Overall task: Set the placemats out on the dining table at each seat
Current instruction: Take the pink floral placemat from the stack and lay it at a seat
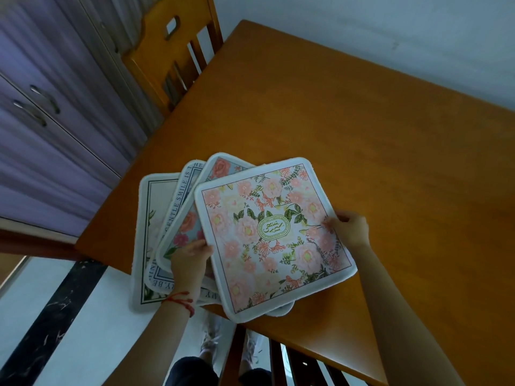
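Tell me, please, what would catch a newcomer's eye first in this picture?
First the fanned stack of placemats near the table's front left corner, topped by a pink floral placemat. The left hand and right hand grip its opposite edges. Beyond spreads the orange wooden table, with a matching chair at its far end.

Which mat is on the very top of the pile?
The pink flower placemat with the green oval badge in its middle. It overlaps the other mats, and both hands hold its edges.
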`<move>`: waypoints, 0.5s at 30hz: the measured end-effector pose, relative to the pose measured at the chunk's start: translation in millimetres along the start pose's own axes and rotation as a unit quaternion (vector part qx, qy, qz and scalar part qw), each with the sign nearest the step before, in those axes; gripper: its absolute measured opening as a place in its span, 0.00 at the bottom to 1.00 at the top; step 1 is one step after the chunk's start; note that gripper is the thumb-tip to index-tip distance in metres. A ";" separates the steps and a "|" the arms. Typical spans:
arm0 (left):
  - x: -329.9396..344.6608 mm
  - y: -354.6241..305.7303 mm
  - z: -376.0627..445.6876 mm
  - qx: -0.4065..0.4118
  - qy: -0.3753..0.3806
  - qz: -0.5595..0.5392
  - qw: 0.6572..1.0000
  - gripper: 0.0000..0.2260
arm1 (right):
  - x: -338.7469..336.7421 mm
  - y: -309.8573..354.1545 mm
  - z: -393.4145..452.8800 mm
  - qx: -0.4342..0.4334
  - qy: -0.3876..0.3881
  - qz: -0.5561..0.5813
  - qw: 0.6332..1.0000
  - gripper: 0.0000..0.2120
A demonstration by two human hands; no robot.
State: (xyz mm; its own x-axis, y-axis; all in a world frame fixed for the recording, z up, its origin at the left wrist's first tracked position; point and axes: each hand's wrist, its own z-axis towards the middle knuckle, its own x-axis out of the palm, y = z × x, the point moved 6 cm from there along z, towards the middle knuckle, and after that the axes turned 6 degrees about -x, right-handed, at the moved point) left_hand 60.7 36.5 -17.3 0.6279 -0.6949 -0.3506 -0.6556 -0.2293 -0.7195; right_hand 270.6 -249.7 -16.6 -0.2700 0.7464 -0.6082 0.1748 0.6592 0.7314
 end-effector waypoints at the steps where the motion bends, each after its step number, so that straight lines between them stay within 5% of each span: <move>1: 1.8 -1.6 -1.0 0.011 0.003 0.015 1.000 0.06 | -0.6 -2.2 0.1 0.008 -0.004 0.007 1.000 0.11; 5: 3.8 -2.2 -3.7 0.018 -0.004 0.039 0.999 0.13 | -4.2 -9.1 -5.6 0.038 -0.015 0.028 0.999 0.10; 15: -0.4 -27.5 -10.4 0.065 0.005 0.053 0.996 0.04 | -16.3 -20.9 -41.2 0.066 -0.045 0.077 0.994 0.02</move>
State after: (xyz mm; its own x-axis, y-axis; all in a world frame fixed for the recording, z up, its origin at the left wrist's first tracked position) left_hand 74.1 36.0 8.9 0.5530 -0.7179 -0.4230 -0.6580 -0.0648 -0.7502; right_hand 232.3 -279.4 -9.2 -0.1455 0.8402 -0.5224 0.3318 0.5389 0.7743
